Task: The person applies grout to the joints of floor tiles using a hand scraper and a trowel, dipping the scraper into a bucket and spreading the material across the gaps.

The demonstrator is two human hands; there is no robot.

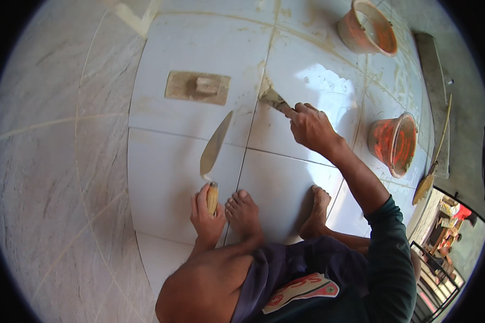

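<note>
My left hand (206, 214) is closed round the wooden handle of a pointed trowel (215, 149), whose blade points away from me over the white tiles. In my right hand (313, 127) is a putty knife (275, 99), its wide blade smeared with grout and set against the joint between two tiles. Some wet grout lies at the blade's edge, along that joint. To the left of the putty knife a flat rectangular float (198, 87) rests on a tile (161, 43), its handle block facing up.
An orange bucket (367, 28) stands at the far right, with residue inside. A second orange bucket (392, 144), tilted, is nearer on the right. Behind it a broom (436, 148) leans by the wall. Grey marbled tiles (48, 124) cover the left; a doorway with people shows lower right.
</note>
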